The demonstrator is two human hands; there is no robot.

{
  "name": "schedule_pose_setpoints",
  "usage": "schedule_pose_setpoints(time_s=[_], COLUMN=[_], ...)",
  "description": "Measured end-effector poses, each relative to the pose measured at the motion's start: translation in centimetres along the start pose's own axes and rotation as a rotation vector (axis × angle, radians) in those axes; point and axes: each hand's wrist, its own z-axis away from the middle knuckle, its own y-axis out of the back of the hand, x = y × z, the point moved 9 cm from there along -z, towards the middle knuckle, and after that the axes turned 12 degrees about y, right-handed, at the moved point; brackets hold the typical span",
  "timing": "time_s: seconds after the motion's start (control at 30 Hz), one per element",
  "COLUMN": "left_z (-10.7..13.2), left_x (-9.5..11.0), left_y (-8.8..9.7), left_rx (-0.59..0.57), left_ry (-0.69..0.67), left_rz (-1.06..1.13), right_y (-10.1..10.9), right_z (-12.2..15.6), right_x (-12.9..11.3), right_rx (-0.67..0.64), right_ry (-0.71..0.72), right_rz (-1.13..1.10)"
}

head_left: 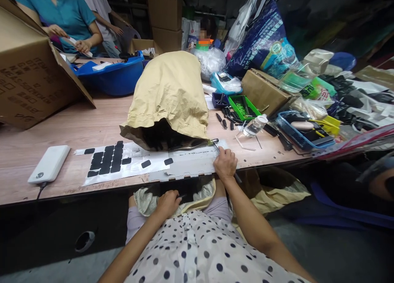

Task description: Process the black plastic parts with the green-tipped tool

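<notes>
Just at the front-right corner of the tan paper sack (169,94), the right hand (225,163) has its fingers closed round a slim tool (216,143). The tool's metal tip rests on the white sheet (191,162) by the sack's mouth, and its dark handle pokes out below the wrist. Below the sack, under the table (76,127) edge, the left hand (168,203) is curled over the rim of a crumpled bag (144,199) in the lap; a thin dark bit at the fingertips is too small to name. The sack lies on its side, mouth toward the person, and shadow hides the dark pieces inside. Left of the mouth the sheet carries rows of black pads (107,159), and further left lies a white power bank (49,164). Right of the sack, a green tray (244,107) holds tiny parts, a clear bottle (255,125) lies tilted, and a blue tray (304,133) holds tools. Behind these stands a blue printed bag (264,40) whose round label is unreadable. Left of the sack are a blue tub (113,77) and a cardboard box (30,73), cut off, its print illegible. Behind the tub, a co-worker's hands (81,47) hold a white strip.
</notes>
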Motion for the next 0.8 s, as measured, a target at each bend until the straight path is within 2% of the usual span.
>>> schedule_pose_setpoints(time_s=[0.1, 0.17, 0.27, 0.37, 0.4, 0.5, 0.57, 0.63, 0.7, 0.8], left_z=[-0.7, -0.6, -0.3, -1.7, -2.8, -6.7, -9.2, -11.2, -12.3, -11.7], left_x=[-0.8, 0.0, 2.7, 5.5, 6.0, 6.2, 5.3, 4.4, 3.9, 4.0], left_y=[-1.1, -0.9, 1.3, 5.0, 6.8, 12.8, 14.9, 15.3, 14.8, 14.4], left_rx=[-0.056, -0.066, -0.086, -0.130, -0.080, 0.300, 0.474, 0.509, 0.475, 0.464], left_ry=[0.037, -0.002, -0.118, -0.163, -0.147, -0.083, 0.015, 0.106, 0.144, 0.096], left_rz=[-0.011, -0.008, 0.035, 0.146, 0.181, 0.151, 0.058, -0.037, -0.102, -0.115], right_y=[-0.1, 0.0, 0.0, 0.1, 0.1, 0.2, 0.3, 0.3, 0.3, 0.3], right_z=[-0.1, -0.1, -0.2, -0.2, -0.2, -0.3, -0.3, -0.3, -0.3, -0.2], right_x=[0.0, -0.1, -0.4, -0.5, -0.6, -0.6, -0.7, -0.7, -0.7, -0.7], right_rx=[-0.015, -0.026, -0.045, -0.062, -0.066, -0.063, -0.053, -0.046, -0.045, -0.043], right_ry=[-0.010, -0.012, -0.013, -0.018, -0.019, -0.018, -0.015, -0.014, -0.017, -0.026], right_rz=[0.018, 0.028, 0.032, 0.030, 0.030, 0.037, 0.046, 0.058, 0.067, 0.059])
